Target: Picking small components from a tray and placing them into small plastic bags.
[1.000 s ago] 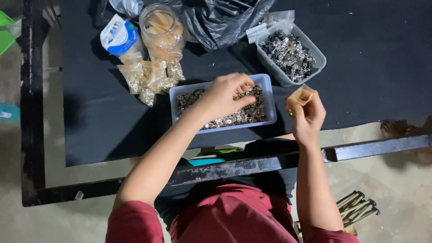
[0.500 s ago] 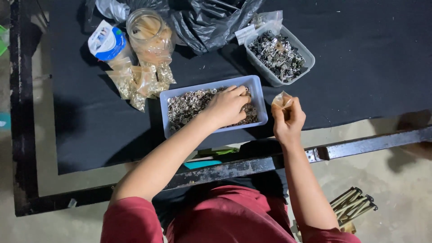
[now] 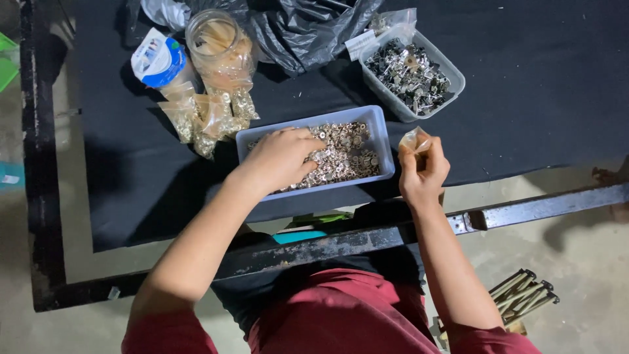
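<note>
My left hand (image 3: 282, 159) lies palm down inside a pale blue tray (image 3: 379, 119) full of small silver metal rings (image 3: 344, 154), fingers curled into the pile. Whether it grips any of them is hidden under the palm. My right hand (image 3: 424, 172) is held just right of the tray, fingers pinched on a small clear plastic bag (image 3: 415, 138) with some small parts in it. Both hands work over a black cloth (image 3: 537, 85) on the table.
A second tray (image 3: 452, 75) of darker metal parts stands behind on the right. At back left are a clear plastic jar (image 3: 219, 39), several filled little bags (image 3: 206, 115), a blue-and-white tape roll (image 3: 157, 60) and a black plastic bag (image 3: 301, 29). A dark metal frame edge (image 3: 537, 206) runs near my body.
My left hand has slid leftward across the rings in the tray. The right hand with the little bag stays beside the tray's right end; the view has shifted a little.
</note>
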